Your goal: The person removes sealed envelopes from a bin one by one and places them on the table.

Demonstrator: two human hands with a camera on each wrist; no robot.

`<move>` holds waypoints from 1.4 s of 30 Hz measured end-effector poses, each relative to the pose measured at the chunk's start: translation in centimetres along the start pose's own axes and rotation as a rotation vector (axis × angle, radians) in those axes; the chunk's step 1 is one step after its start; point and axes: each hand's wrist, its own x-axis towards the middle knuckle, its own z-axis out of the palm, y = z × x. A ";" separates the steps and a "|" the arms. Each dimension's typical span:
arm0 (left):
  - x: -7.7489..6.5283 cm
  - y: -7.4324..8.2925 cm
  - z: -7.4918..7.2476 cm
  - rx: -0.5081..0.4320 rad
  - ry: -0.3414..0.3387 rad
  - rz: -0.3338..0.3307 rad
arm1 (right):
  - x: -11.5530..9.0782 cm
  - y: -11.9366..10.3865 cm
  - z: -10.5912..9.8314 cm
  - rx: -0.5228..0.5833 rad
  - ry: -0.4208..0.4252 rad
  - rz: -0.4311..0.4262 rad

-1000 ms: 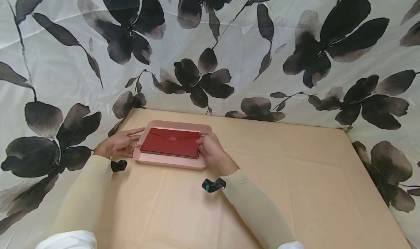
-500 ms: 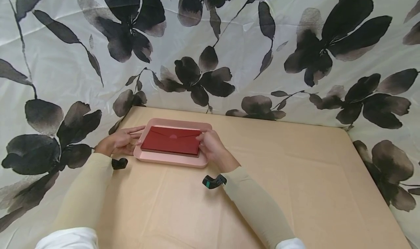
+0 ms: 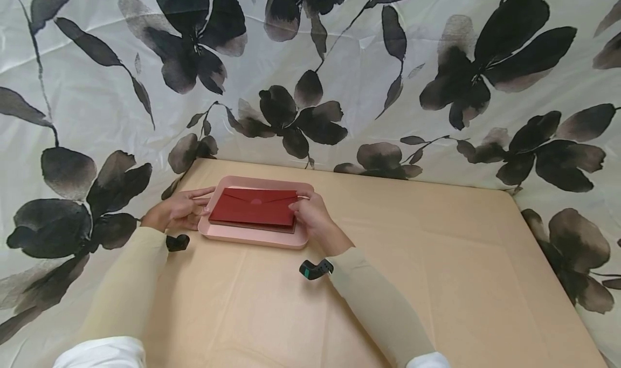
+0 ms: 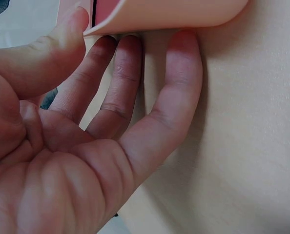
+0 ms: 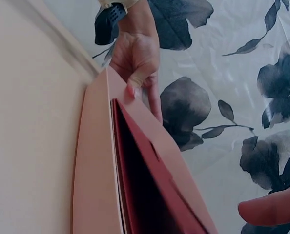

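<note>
A red envelope (image 3: 254, 209) with a flap and a small round seal lies in a shallow pink tray (image 3: 242, 238) on the table's far left part. At the tray's right end my right hand (image 3: 315, 220) pinches the envelope's edge between thumb and fingers. The right wrist view shows a dark gap (image 5: 147, 195) between the raised red upper layer and the thin layers under it. My left hand (image 3: 179, 210) holds the tray's left rim, thumb (image 4: 69, 44) on top and fingertips against the outside and underside.
A light tan table (image 3: 412, 271) spreads to the right and toward me. Behind and beside it hangs a white cloth (image 3: 378, 109) printed with dark flowers. Each wrist wears a black strap device (image 3: 315, 270).
The envelope's right end has risen slightly with my right hand, and more of the layer under it shows along the front edge. My left hand and the tray have stayed in place.
</note>
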 end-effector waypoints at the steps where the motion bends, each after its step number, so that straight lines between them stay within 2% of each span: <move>1: 0.0 0.0 0.0 0.004 -0.001 0.000 | 0.2 0.1 0.0 -0.002 0.004 -0.006; 9: 0.1 0.1 0.2 0.032 -0.012 0.014 | 1.4 0.9 0.5 -0.004 0.024 -0.076; 17: 0.0 0.0 0.0 0.005 -0.026 0.018 | 1.6 1.1 0.8 -0.007 0.077 -0.115; 24: -0.2 0.1 0.1 -0.014 -0.016 0.009 | 1.3 0.7 0.4 0.004 0.089 -0.123; 33: 0.0 -0.1 0.2 -0.009 -0.008 0.005 | 1.2 0.5 -0.6 0.047 0.060 -0.101; 42: -0.2 -0.3 0.0 -0.009 -0.013 0.021 | 0.8 0.1 -1.9 0.038 0.046 -0.099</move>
